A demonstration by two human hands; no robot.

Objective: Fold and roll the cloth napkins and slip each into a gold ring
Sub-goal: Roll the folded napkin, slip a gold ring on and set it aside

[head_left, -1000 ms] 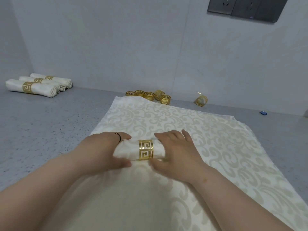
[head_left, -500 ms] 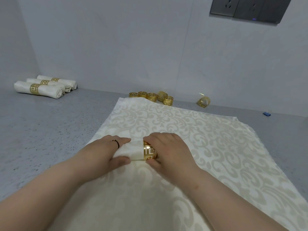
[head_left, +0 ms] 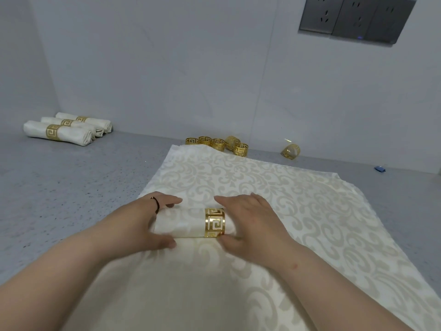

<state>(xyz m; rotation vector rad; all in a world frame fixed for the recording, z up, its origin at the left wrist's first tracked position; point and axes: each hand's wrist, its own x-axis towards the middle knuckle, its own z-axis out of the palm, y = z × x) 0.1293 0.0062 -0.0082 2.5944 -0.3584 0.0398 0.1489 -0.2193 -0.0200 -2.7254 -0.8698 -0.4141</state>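
A rolled cream napkin (head_left: 188,224) lies across a flat patterned cream cloth (head_left: 298,206) on the grey counter. A gold ring with a key pattern (head_left: 214,222) sits around the roll, right of its middle. My left hand (head_left: 143,223) grips the roll's left end, thumb in front and fingers behind. My right hand (head_left: 253,225) curls round the right end, thumb and fingers beside the ring. The right tip of the roll is hidden under that hand.
Three ringed napkin rolls (head_left: 66,129) lie at the far left by the wall. Several loose gold rings (head_left: 218,144) cluster at the cloth's far edge, with one more gold ring (head_left: 290,151) to their right. A small blue object (head_left: 380,168) lies far right.
The ring was covered by my right hand half a second ago; that hand has since drawn back to the right, and the ring shows fully on the roll again.
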